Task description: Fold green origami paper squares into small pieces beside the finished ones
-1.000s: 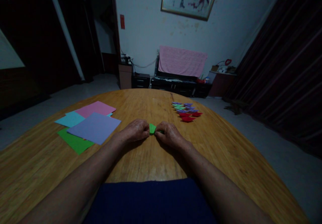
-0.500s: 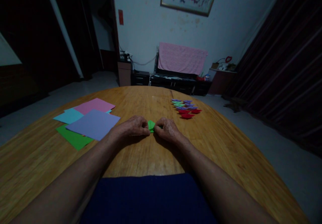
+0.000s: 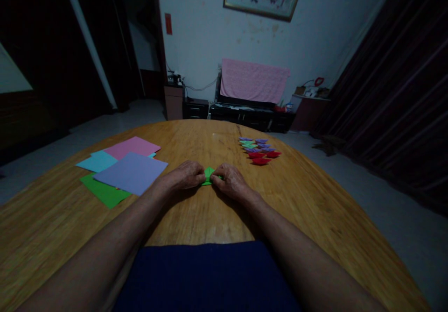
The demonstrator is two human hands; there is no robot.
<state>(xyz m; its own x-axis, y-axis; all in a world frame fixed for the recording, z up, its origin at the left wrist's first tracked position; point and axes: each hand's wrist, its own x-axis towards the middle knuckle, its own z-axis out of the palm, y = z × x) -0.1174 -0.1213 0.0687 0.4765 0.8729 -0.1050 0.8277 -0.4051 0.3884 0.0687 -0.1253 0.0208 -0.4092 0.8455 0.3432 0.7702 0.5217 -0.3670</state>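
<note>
At the middle of the wooden bench (image 3: 206, 218), a small folded piece of green paper (image 3: 207, 173) lies between two hands. The left hand (image 3: 189, 174) has its fingers curled in on the paper's left end, while the right hand (image 3: 230, 179) pinches the right side between thumb and fingers; the exact fingertip contact on the left is hidden. Held low from both sides, the paper is probably being steadied against the wood so that its creases stay aligned. To the left, a lilac sheet (image 3: 131, 172) overlaps pink (image 3: 135, 147), light blue (image 3: 96, 162) and green sheets (image 3: 105, 193), presumably within easy reach. Beyond the right hand, red paper boats (image 3: 261, 161) sit nearest among purple and pale green ones, apparently grouped there to stay apart from the flat sheets.
</note>
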